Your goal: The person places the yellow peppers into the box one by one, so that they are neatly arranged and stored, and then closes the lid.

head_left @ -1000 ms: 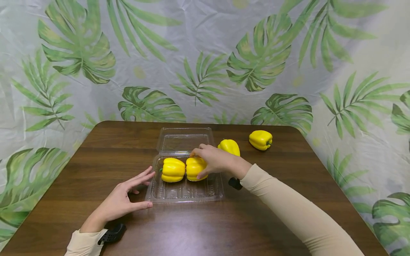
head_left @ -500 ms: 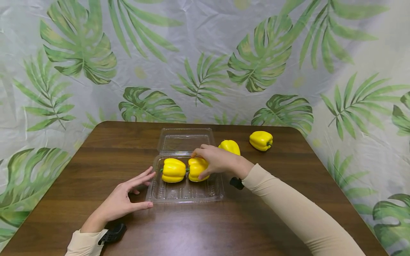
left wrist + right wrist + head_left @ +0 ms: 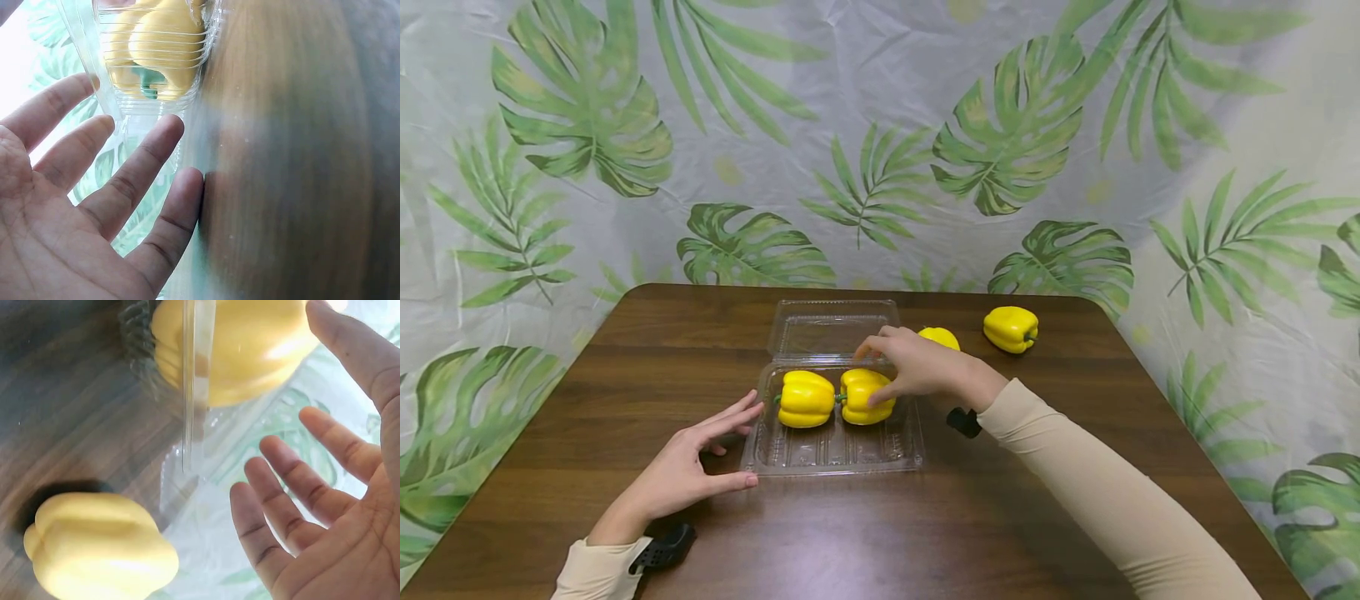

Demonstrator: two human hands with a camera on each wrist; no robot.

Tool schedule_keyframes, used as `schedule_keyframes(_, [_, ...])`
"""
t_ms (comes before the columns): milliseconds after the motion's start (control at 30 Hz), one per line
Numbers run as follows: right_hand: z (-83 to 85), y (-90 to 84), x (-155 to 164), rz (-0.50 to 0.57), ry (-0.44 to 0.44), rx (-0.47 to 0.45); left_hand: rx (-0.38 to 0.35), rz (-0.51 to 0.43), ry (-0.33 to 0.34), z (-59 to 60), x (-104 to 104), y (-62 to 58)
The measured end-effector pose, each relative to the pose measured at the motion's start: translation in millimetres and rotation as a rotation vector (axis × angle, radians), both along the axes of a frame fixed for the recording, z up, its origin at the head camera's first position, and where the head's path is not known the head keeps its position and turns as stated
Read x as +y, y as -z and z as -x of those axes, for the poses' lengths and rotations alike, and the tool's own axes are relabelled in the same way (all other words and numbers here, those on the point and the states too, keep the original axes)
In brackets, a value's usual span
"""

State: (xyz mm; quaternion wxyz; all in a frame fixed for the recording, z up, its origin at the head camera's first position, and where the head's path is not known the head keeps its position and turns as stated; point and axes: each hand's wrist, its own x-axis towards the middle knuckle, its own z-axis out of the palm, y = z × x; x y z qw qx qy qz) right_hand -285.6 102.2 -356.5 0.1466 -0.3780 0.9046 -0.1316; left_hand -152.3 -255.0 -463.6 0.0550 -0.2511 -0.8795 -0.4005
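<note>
Two yellow bell peppers lie side by side in a clear plastic clamshell container (image 3: 820,454), its lid (image 3: 835,329) folded back. The left bell pepper (image 3: 806,399) has its stem toward the container's left wall. My right hand (image 3: 921,362) hovers over the right bell pepper (image 3: 863,398), fingers spread and apart from it, the thumb near its side. My left hand (image 3: 688,471) stays at the container's left edge with fingers extended; in the left wrist view its fingertips (image 3: 169,128) are by the clear wall.
Behind my right hand a third bell pepper (image 3: 940,337) is partly hidden; the right wrist view shows a bell pepper (image 3: 103,547) on the table beside the container. Another bell pepper (image 3: 1011,329) lies at the back right of the brown wooden table (image 3: 850,533). A leaf-printed cloth (image 3: 880,150) hangs behind.
The right bell pepper has shifted slightly right, away from the left one. My right hand has let go of it and lifted up and to the right. The left hand has stayed put.
</note>
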Motion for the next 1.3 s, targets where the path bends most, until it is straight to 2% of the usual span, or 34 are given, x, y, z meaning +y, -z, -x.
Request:
schedule_keyframes(300, [9.7,-7.1,13.2,0.042,0.042,0.037,-0.001,0.006,-0.001,-0.4,-0.2,-0.9])
schedule_keyframes(867, [26.5,-13.5,45.9,0.188,0.235,0.033,0.000,0.007,0.001,-0.1,-0.7,0.0])
schedule_keyframes(1167, [41.2,-3.4,70.5,0.280,0.361,-0.016,-0.002,0.003,0.001,-0.2,-0.3,-0.2])
schedule_keyframes(1300, [41.7,3.2,81.4,0.333,0.398,-0.047,-0.002,-0.002,0.002,-0.6,-0.4,0.5])
